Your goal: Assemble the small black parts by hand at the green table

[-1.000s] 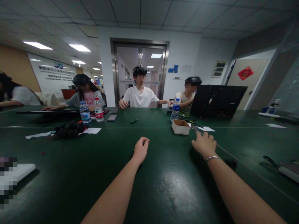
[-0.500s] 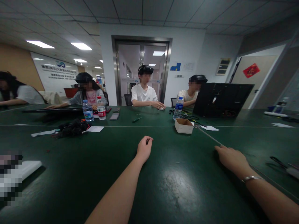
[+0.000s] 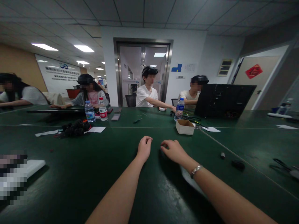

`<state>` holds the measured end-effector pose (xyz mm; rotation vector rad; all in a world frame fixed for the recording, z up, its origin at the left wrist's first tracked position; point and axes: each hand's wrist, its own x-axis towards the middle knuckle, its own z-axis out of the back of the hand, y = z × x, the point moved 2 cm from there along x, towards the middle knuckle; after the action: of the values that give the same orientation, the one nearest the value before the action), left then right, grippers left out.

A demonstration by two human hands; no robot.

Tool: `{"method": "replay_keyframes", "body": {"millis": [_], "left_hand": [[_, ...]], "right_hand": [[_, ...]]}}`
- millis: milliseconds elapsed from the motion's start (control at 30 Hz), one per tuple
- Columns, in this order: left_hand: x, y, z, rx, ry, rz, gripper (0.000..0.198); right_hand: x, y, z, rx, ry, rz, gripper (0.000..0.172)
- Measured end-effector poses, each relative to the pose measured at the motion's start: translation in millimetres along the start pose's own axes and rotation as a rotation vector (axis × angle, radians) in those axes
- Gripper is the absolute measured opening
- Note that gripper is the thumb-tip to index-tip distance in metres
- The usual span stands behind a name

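Holds left hand [image 3: 144, 149] and right hand [image 3: 174, 151] apart over a green table [image 3: 156, 189], near an open box [image 3: 184, 129].
Curls the left fingers inward with the thumb close to their tips; cannot tell of anything pinched inside. Bends the right fingers loosely, palm down, a small gap showing at the tips, with a silver bracelet [image 3: 196, 170] on the wrist. Shows the box beyond the right hand and to its right, untouched: small, rectangular, low-walled, off-white outside, brown inside, upright on the table, just in front of a blue-capped bottle [image 3: 179, 109]. Includes a small grey piece [image 3: 222, 155] farther right.
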<state>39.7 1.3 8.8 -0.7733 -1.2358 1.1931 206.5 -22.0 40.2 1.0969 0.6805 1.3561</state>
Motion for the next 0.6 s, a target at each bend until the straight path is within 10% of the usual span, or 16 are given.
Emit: {"method": "replay_keyframes", "body": {"millis": [233,400,600], "left_hand": [[8,7,7.4,-0.097,-0.116,0.112,0.022],[2,0,-0.1,0.025,-0.054,0.037,0.019],[-1,-3,4.8,0.028,-0.091,0.064,0.023]], "right_hand": [[-6,5,-92,0.242,0.144,0.039,0.009],[-1,-10,-83,0.413,0.186,-0.095,0.014],[20,-20,-26,0.331,-0.275,-0.206,0.019]]}}
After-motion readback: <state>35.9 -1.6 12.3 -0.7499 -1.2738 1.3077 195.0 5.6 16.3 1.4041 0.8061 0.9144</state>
